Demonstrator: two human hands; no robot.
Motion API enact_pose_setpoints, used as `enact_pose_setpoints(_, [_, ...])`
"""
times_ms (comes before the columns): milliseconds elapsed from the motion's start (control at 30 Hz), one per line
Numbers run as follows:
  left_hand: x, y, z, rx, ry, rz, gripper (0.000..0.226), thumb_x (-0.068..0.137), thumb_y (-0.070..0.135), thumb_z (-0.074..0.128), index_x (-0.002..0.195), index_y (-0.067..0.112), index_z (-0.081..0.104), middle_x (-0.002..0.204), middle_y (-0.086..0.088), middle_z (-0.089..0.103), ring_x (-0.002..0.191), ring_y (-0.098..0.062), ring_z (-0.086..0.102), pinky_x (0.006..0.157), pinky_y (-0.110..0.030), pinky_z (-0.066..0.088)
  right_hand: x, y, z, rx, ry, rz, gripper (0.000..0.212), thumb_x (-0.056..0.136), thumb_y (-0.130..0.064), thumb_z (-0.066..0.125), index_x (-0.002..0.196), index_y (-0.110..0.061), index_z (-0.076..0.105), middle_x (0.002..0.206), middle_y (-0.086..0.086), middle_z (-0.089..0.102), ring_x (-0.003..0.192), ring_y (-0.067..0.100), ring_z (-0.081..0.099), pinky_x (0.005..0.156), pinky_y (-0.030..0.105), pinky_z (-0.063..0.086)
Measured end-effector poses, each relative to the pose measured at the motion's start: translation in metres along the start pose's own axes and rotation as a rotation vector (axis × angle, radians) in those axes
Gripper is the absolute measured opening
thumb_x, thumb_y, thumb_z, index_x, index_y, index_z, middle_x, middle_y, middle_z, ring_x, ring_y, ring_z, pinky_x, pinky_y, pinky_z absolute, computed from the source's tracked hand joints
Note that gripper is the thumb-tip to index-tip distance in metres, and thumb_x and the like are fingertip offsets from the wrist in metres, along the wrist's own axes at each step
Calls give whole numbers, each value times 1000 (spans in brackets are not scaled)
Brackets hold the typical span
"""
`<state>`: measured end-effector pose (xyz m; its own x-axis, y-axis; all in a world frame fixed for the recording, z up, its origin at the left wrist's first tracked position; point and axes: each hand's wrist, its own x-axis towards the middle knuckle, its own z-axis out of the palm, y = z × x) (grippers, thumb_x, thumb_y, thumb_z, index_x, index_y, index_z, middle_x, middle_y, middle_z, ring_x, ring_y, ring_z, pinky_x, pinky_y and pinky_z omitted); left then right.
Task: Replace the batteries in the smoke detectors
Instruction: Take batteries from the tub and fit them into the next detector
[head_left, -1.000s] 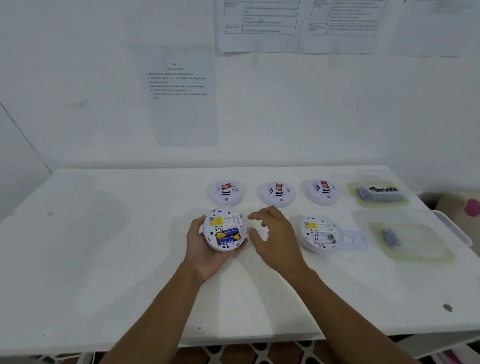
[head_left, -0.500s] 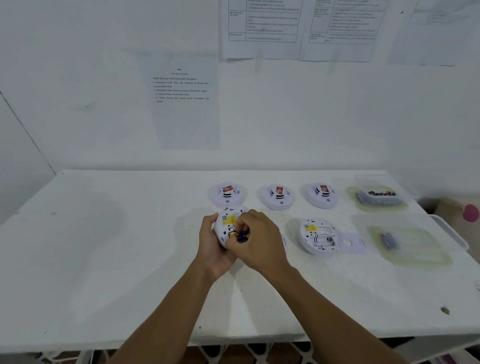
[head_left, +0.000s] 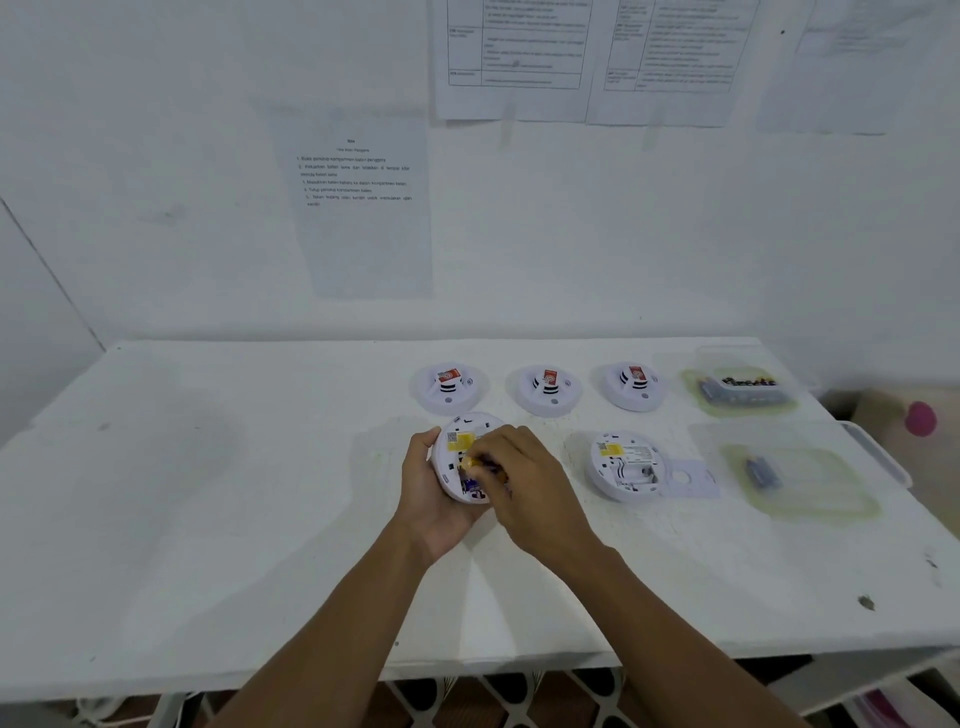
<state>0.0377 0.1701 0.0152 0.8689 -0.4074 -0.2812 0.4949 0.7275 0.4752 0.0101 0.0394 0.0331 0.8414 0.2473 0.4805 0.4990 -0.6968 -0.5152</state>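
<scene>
White smoke detector (head_left: 457, 452) cradled underside-up in the left hand (head_left: 431, 501), right hand (head_left: 527, 483) pinching its yellow-and-purple battery (head_left: 474, 462), apparently mid-swap; next, probably a steady pull clear.

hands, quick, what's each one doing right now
Left hand: holds the round white plastic smoke detector.
Right hand: pinches a yellow-and-purple battery in it.

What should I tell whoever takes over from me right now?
Left hand grips a detector, underside up. Right hand pinches a battery at its open compartment.
Second detector lies open on the table, compartment seemingly empty, cover beside it.
Three detectors in the back row sit closed.
Far box holds many batteries, near box few.
Done: two opened. Left: finish both, then probably the back three.
</scene>
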Motion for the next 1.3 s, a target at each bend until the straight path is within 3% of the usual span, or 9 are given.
enact_pose_setpoints(100, [0, -10, 10, 13, -14, 5, 50, 93, 42, 38, 101, 9, 75, 105, -18, 70, 88, -32, 71, 75, -42, 59, -3, 6, -20, 151, 77, 116, 7, 95, -21, 56, 97, -17, 61, 94, -6, 62, 84, 5, 56, 70, 16, 45])
enact_pose_setpoints(233, [6, -27, 30, 3, -40, -10, 50, 89, 42, 45, 115, 7, 69, 120, -22, 64, 108, -38, 60, 94, -51, 48, -9, 22, -67, 210, 171, 164, 3, 92, -16, 61, 94, -17, 63, 80, -13, 65, 74, 5, 60, 62, 14, 45])
enact_pose_setpoints(400, [23, -61, 58, 15, -83, -42, 60, 88, 43, 47, 135, 7, 56, 137, -24, 55, 121, -43, 53, 98, -52, 46, -24, 80, -156, 118, 280, 255, 12, 88, -7, 65, 93, -18, 69, 72, -10, 67, 68, -1, 62, 61, 6, 42])
enact_pose_setpoints(600, [37, -110, 102, -17, -132, -62, 55, 88, 43, 46, 122, 5, 67, 131, -25, 59, 109, -42, 63, 88, -51, 55, -42, 187, -250, -146, 106, 555, 11, 84, -19, 65, 77, -26, 66, 67, -9, 68, 69, 16, 68, 71, 24, 52])
enact_pose_setpoints(733, [45, -139, 124, -27, -138, -87, 59, 92, 46, 41, 128, 4, 61, 132, -26, 57, 117, -43, 54, 89, -51, 52, -51, 237, -265, -235, -98, 700, 12, 78, -23, 72, 68, -25, 66, 61, -5, 68, 69, 18, 69, 73, 34, 57])
enact_pose_setpoints(1000, [56, -175, 143, -49, -132, -101, 66, 87, 44, 47, 142, 8, 46, 139, -25, 51, 119, -45, 53, 89, -52, 54, -51, 271, -253, -191, -235, 693, 10, 78, -20, 72, 72, -16, 66, 58, 2, 70, 57, 14, 67, 63, 25, 50])
enact_pose_setpoints(1100, [58, -180, 143, -64, -127, -98, 66, 89, 44, 46, 144, 8, 45, 140, -25, 51, 124, -47, 50, 89, -53, 53, -56, 278, -251, -145, -219, 717, 9, 82, -18, 67, 73, -17, 66, 64, 2, 71, 59, 16, 69, 59, 24, 52])
enact_pose_setpoints(1233, [61, -181, 139, -68, -109, -93, 65, 92, 46, 45, 145, 8, 44, 140, -25, 51, 127, -50, 47, 88, -56, 53, -62, 271, -252, -141, -167, 704, 12, 82, -22, 63, 72, -30, 64, 73, -2, 71, 68, 21, 69, 69, 40, 60])
enact_pose_setpoints(1300, [60, -181, 138, -68, -111, -70, 66, 93, 51, 44, 143, 8, 46, 140, -26, 52, 128, -50, 47, 90, -57, 53, -63, 252, -251, -132, -80, 625, 10, 86, -25, 62, 77, -30, 64, 77, -6, 70, 69, 15, 68, 66, 35, 58])
